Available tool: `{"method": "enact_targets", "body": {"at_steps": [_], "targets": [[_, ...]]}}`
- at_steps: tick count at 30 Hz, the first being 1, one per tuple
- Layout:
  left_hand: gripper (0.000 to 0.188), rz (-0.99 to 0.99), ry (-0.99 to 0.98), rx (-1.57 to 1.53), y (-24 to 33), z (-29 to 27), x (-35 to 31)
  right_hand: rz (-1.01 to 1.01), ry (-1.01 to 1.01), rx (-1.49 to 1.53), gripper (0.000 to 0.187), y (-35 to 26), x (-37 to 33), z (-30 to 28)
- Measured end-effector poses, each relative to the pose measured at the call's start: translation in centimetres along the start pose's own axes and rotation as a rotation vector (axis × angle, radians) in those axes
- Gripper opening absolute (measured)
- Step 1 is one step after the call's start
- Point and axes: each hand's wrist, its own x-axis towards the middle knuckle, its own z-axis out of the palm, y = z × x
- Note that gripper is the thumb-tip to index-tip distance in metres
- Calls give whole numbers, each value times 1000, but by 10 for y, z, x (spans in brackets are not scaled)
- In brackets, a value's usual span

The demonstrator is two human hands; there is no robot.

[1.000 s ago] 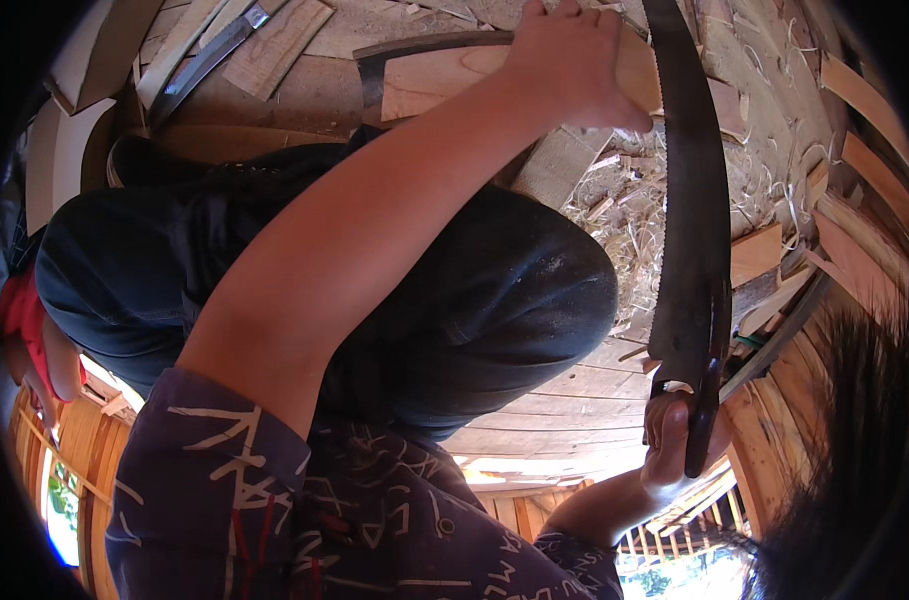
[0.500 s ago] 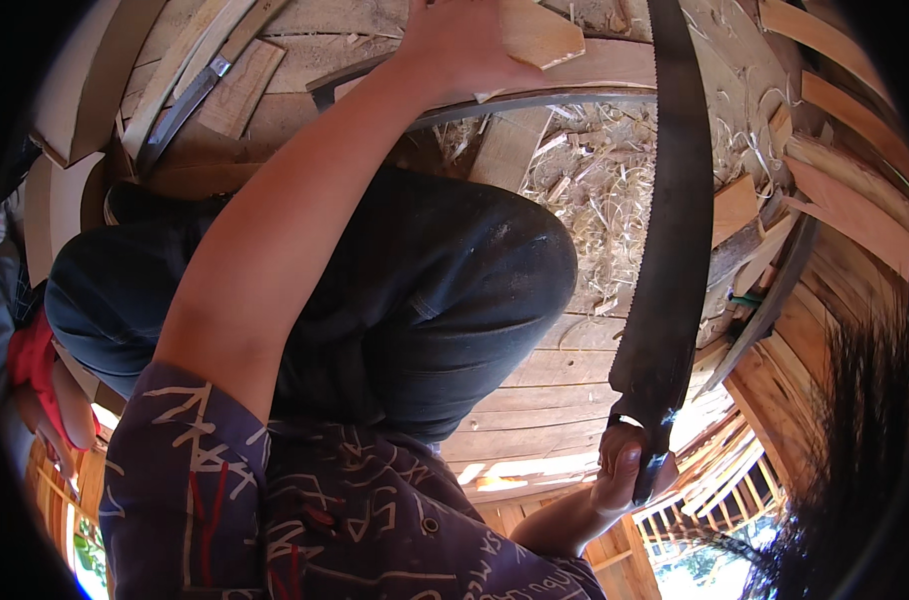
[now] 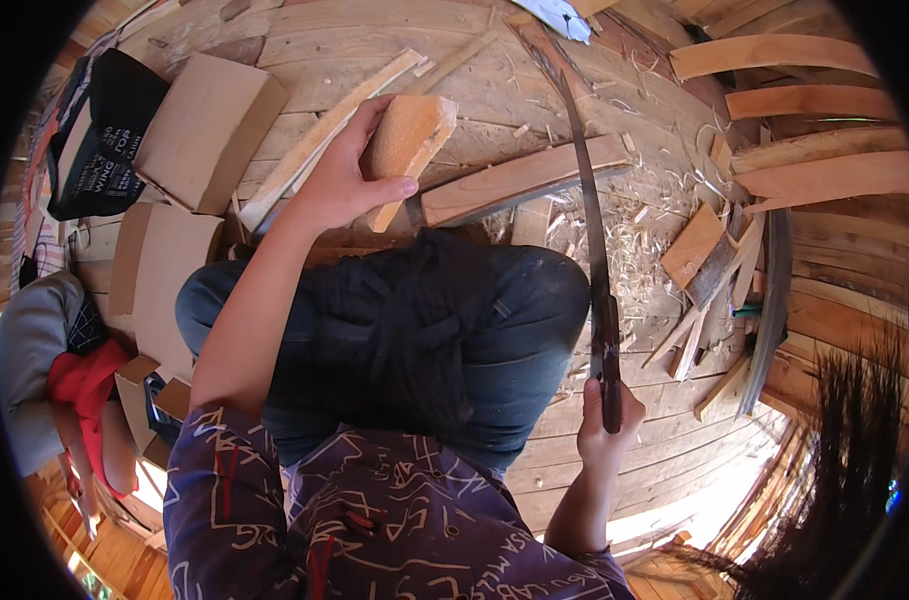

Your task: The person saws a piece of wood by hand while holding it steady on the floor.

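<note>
My left hand is wrapped round a short wooden block with an angled end, lifted above the floor beyond my knees. Its thumb presses on the near side of the block. At the right, my right hand grips the handle of a long hand saw, its dark blade seen nearly edge-on and pointing away from me. Beneath the blade's middle lies a wooden plank, just beyond my bent legs.
Wood shavings litter the plank floor. Cut offcuts and curved boards lie at the right. Cardboard boxes and a black bag stand at the left. Another person's arm with a red sleeve shows at the lower left.
The left hand has brought the wooden block up and nearer, off the plank. The saw has turned from broadside to edge-on and moved left, away from the camera. The view has shifted.
</note>
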Motion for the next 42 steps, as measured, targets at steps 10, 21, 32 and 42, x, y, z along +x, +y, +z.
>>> {"method": "enact_targets", "body": {"at_steps": [10, 21, 32, 42], "targets": [[85, -153, 179, -445, -33, -53, -47, -246, 90, -393, 29, -22, 42, 71], [78, -148, 141, -692, -35, -53, -31, -351, 189, -667, 28, -8, 72, 94], [96, -200, 328, -164, -25, -47, -33, -295, 145, -645, 23, -14, 93, 93], [111, -249, 440, 369, -26, -43, -39, -239, 131, -622, 26, -12, 94, 88]]}}
